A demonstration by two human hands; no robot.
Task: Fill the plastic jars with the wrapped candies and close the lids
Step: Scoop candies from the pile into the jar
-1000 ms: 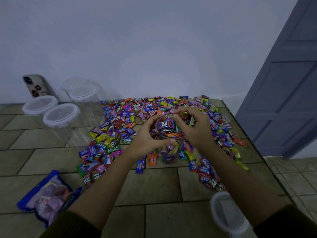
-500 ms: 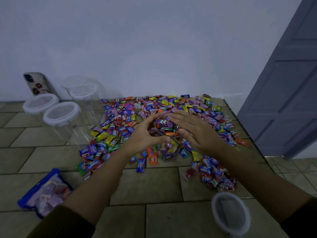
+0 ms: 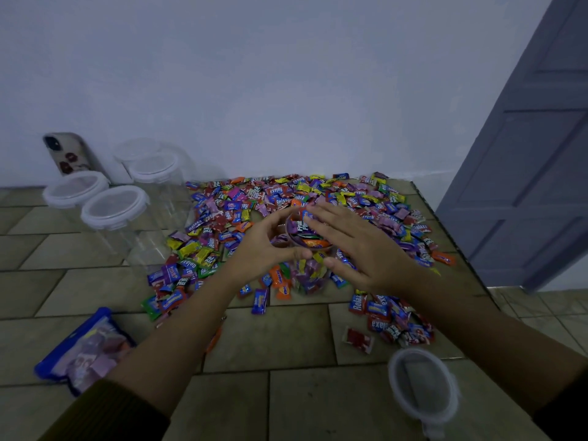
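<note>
A clear plastic jar (image 3: 307, 272), full of wrapped candies to its open rim, stands in the middle of a wide spread of colourful wrapped candies (image 3: 286, 198) on the tiled counter. My left hand (image 3: 264, 246) curls round the jar's left side near the rim. My right hand (image 3: 359, 249) has straight fingers spread flat, and it rests over the right side of the jar's mouth and the top candies. A loose white-rimmed lid (image 3: 423, 385) lies at the near right.
Several empty lidded jars (image 3: 114, 208) stand at the back left beside a phone (image 3: 68, 154) leaning on the wall. A blue candy bag (image 3: 86, 345) lies near left. The counter edge (image 3: 461, 249) runs along the right, with a grey door (image 3: 525, 154) beyond.
My right hand has opened from a curled grip at the rim to flat, straight fingers over the jar mouth. My left hand stays on the jar.
</note>
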